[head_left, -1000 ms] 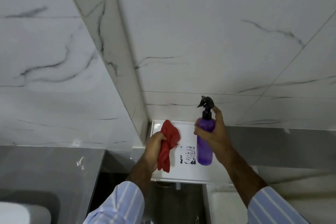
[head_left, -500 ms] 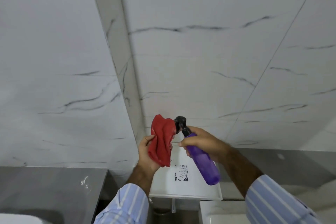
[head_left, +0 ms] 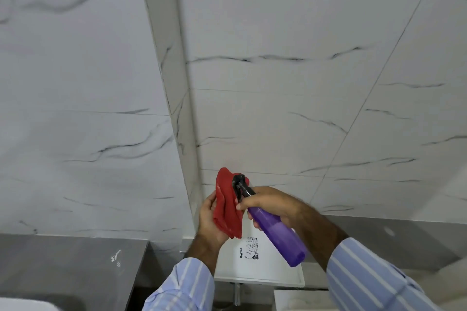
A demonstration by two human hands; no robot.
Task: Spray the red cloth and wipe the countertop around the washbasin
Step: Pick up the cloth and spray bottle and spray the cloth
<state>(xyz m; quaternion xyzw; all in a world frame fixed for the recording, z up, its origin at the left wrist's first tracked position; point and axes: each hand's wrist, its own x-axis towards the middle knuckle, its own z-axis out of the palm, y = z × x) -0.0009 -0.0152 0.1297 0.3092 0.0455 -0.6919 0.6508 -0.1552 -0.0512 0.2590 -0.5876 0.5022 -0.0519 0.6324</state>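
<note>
Head view: the left hand (head_left: pixel 211 217) holds the red cloth (head_left: pixel 226 207) upright, thumb and fingers closed around the bunched lower part while the upper part stands free above the hand. The right hand (head_left: pixel 271 206) is wrapped around the neck of the purple spray bottle (head_left: pixel 276 233), fingers closed on it, index finger forward at the trigger. The bottle is tilted, base low and to the right, black nozzle (head_left: pixel 238 181) high and to the left, pressed directly against the face of the cloth. Compared with half a second ago, the nozzle has closed the small gap to the cloth and now overlaps its upper fold; one second ago the bottle stood upright and well apart from the cloth. Both hands sit higher against the marble-veined wall tiles (head_left: pixel 278 108) than in the earliest frame. Beneath the hands lies a white tray (head_left: pixel 278 278) bearing a black printed mark (head_left: pixel 249 248). A grey countertop (head_left: pixel 63 260) extends to the near left, with a white basin edge (head_left: pixel 22 307) at the bottom left corner. Both forearms wear blue striped sleeves (head_left: pixel 366 278).
</note>
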